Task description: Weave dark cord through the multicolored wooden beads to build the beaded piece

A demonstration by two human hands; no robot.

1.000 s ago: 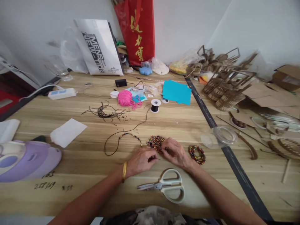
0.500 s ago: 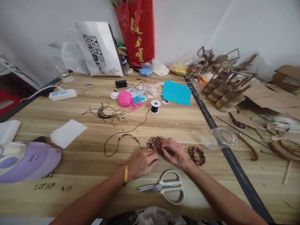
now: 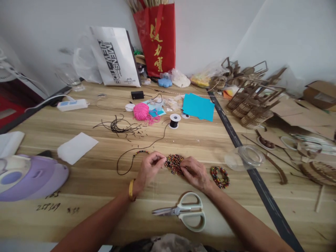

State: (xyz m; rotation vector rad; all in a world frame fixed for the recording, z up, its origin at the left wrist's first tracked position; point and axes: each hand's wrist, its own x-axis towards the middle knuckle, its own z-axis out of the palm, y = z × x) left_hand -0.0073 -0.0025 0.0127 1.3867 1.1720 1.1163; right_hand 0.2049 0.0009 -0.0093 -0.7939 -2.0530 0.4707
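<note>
Multicoloured beads (image 3: pixel 173 163) lie in a small heap between my hands. My left hand (image 3: pixel 151 168) is at the heap's left side, thumb and fingertips pinched; what they hold is too small to make out. On the right edge of the heap, my right hand (image 3: pixel 194 172) has its fingertips pressed together at the beads. A black cord (image 3: pixel 123 154) curves from a spool (image 3: pixel 174 121) to a row of strung beads (image 3: pixel 140 153), partly hidden behind my left hand. Beaded loops (image 3: pixel 219 177) lie right of my right hand.
Open scissors (image 3: pixel 183 211) lie close below my hands. Cord scraps (image 3: pixel 118 125), pink yarn (image 3: pixel 141 111) and blue sheets (image 3: pixel 198 106) lie farther back. A clear container (image 3: pixel 246 157) is at the right, a purple device (image 3: pixel 34 176) at the left.
My left hand has lifted and moved left and up, its fingertips now beside the heap. More of the bead string is covered. My right hand has hardly moved.
</note>
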